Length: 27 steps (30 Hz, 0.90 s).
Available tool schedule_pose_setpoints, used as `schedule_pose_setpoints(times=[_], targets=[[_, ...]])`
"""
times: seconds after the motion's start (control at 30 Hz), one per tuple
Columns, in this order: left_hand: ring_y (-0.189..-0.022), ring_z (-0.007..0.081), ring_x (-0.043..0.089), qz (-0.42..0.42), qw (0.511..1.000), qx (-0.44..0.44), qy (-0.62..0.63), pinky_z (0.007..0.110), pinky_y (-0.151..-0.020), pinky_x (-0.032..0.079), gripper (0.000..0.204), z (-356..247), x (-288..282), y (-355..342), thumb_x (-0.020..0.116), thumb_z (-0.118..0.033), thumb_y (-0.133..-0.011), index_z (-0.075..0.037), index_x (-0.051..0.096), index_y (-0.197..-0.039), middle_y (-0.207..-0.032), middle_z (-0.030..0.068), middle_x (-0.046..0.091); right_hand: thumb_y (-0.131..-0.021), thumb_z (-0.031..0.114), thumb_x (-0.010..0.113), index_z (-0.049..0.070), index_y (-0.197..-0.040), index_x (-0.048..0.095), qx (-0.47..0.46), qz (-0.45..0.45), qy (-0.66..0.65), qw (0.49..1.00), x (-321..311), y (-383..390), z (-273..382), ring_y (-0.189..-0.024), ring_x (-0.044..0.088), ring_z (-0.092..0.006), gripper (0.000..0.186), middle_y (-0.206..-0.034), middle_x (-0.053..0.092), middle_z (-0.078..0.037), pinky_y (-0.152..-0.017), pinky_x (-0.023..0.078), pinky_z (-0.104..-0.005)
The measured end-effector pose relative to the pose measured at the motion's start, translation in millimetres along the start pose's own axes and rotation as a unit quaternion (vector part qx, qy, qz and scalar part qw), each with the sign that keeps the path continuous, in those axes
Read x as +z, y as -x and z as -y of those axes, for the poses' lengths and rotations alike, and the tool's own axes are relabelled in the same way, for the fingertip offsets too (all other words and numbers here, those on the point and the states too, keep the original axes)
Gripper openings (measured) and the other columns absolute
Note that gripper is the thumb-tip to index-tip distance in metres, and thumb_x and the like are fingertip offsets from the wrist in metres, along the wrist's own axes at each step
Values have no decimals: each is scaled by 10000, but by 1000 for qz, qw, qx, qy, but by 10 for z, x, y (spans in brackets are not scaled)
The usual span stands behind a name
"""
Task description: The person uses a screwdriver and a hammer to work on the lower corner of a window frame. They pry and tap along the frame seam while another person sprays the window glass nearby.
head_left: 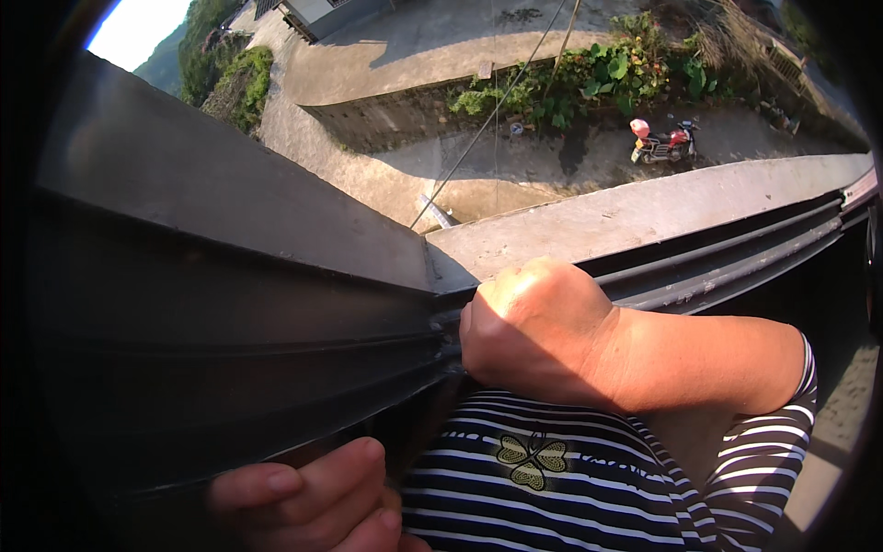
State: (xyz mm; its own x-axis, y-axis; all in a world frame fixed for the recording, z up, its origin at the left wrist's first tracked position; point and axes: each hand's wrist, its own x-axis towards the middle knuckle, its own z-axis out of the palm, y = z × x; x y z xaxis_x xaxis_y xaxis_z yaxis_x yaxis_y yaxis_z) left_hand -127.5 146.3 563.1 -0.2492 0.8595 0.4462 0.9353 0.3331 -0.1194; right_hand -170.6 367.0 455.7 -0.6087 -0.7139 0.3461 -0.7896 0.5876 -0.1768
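Observation:
My right hand (538,327) is curled into a fist with the wrist bent, and it presses into the corner where the dark window frame track (276,304) meets the concrete sill (644,212). Its fingers are tucked underneath and hidden, and nothing shows in them. My left hand (308,497) is at the lower edge, fingers bent together just under the frame's bottom rail (230,432). Whether it grips the rail is hidden. My striped shirt with a clover patch (532,460) fills the space between the arms.
Dark sliding rails (736,253) run off to the right along the sill. Far below lie a concrete lane (515,170), a red scooter (664,143), green plants (598,78), a low wall and hanging cables (487,124).

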Motion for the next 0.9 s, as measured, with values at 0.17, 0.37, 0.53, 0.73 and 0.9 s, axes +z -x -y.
schedule_pose_setpoints(times=[0.17,0.37,0.53,0.73,0.9], targets=[[-772,145,723,26,999,-29,1,332,-959,378,257,-66,-11,39,515,-329,-986,-83,459,-941,-650,19,672,-685,162,607,80,-643,679,-2,89,-48,995,-184,-212,-197,-633,673,-290,117,-642,648,-115,-533,532,-392],[-715,145,719,-1,1000,-10,-22,332,-958,370,253,-101,8,48,494,-318,-995,-78,454,-928,-615,12,657,-693,164,615,112,-660,700,-79,121,-53,988,-241,-359,-184,-686,683,-282,104,-684,670,-93,-577,535,-385],[-651,129,701,-36,999,11,-14,329,-963,361,259,-67,25,91,470,-315,-1001,-78,462,-898,-583,-1,644,-691,141,610,63,-598,626,-39,20,-85,995,-156,-190,-259,-607,647,-257,122,-623,615,-107,-521,511,-350],[-578,97,645,-129,984,124,7,325,-1009,315,260,54,115,67,446,-325,-1004,-99,463,-877,-562,-35,605,-675,104,610,75,-606,518,31,19,-4,999,-181,214,-107,-507,522,-169,119,-566,479,-49,-455,402,-276],[-585,67,624,-107,984,140,19,327,-1041,276,276,63,35,-33,395,-339,-1016,-107,470,-887,-580,-68,591,-666,97,607,82,-614,490,71,30,-26,997,-261,303,-15,-497,505,-156,129,-555,448,-39,-438,390,-277]])
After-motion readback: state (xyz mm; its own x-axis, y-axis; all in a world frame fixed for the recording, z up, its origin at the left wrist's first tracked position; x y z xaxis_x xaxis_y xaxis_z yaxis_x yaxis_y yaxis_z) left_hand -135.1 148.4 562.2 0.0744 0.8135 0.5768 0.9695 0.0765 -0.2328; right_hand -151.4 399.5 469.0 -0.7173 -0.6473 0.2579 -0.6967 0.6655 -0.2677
